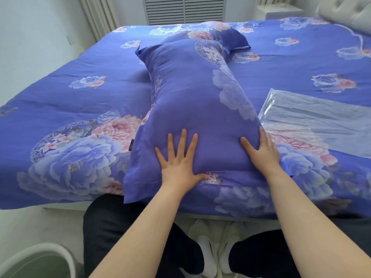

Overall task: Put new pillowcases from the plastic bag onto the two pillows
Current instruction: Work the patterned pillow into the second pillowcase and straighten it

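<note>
A long pillow (pixel 192 101) in a blue floral pillowcase lies lengthwise on the bed, its near end at the bed's edge. My left hand (pixel 178 157) lies flat on that near end with fingers spread and straight. My right hand (pixel 263 149) presses against the pillow's right side, fingers straight. A second pillow (pixel 218 34) in the same blue floral case lies across the bed just behind the first one. A clear plastic bag (pixel 319 119) lies flat on the bed to the right, looking empty.
The bed carries a blue floral duvet (pixel 80 101). A tufted headboard (pixel 349 11) is at the far right, a white nightstand (pixel 281 11) beside it. A white round bin (pixel 38 261) stands on the floor at lower left. My legs stand against the bed's edge.
</note>
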